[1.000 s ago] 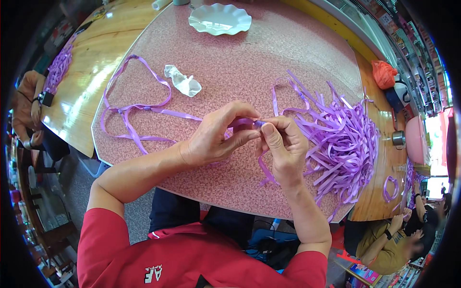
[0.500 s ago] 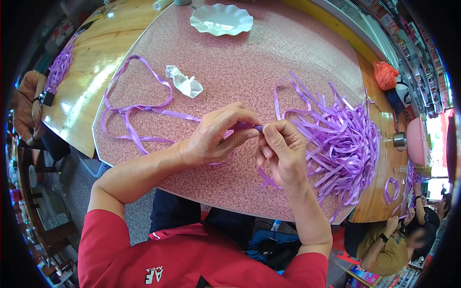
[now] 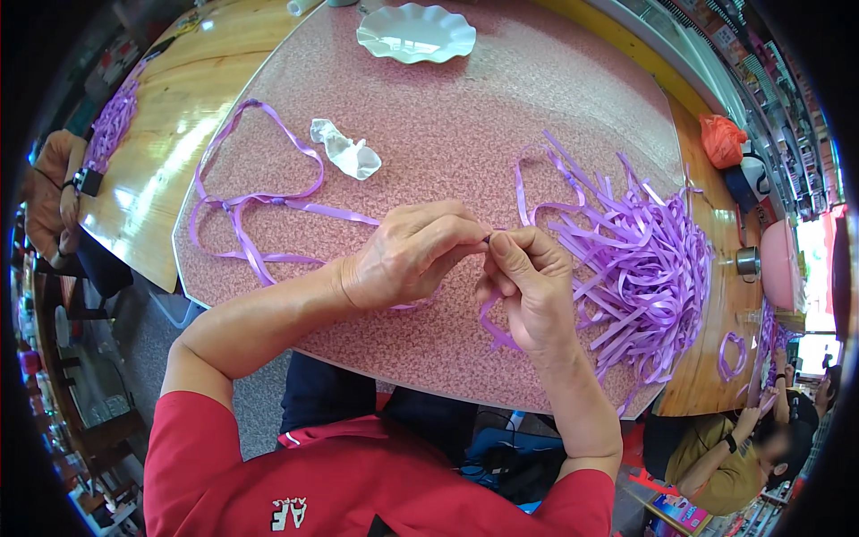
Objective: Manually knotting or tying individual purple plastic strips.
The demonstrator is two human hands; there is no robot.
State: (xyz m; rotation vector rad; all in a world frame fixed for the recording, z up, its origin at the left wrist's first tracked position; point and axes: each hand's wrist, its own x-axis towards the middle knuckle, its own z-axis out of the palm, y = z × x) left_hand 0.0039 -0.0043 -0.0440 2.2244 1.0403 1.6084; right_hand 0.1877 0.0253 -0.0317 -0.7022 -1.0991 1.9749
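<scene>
Both my hands meet above the middle of the pink speckled table, pinching a purple ribbon (image 3: 335, 213) between fingertips. My left hand (image 3: 416, 251) is closed on it, thumb mostly hidden behind the fingers. Facing it, my right hand (image 3: 530, 277) grips the ribbon between thumb and bent forefinger; a small dark bit, perhaps a knot, shows between the hands. From my left hand the ribbon runs left into a looped, knotted length lying flat. A short ribbon end (image 3: 501, 336) hangs below my right hand. A large heap of purple ribbons (image 3: 640, 268) lies to the right.
A crumpled white piece (image 3: 345, 150) lies beyond my left hand. A scalloped white dish (image 3: 416, 34) stands at the far side. An orange bag (image 3: 721, 140), metal cup (image 3: 748, 261) and pink basin (image 3: 781, 264) are at the right. Other people sit at the left and lower right.
My left fingertips have closed in toward my right fingers, covering more of the ribbon between them. The ribbons on the table lie as before.
</scene>
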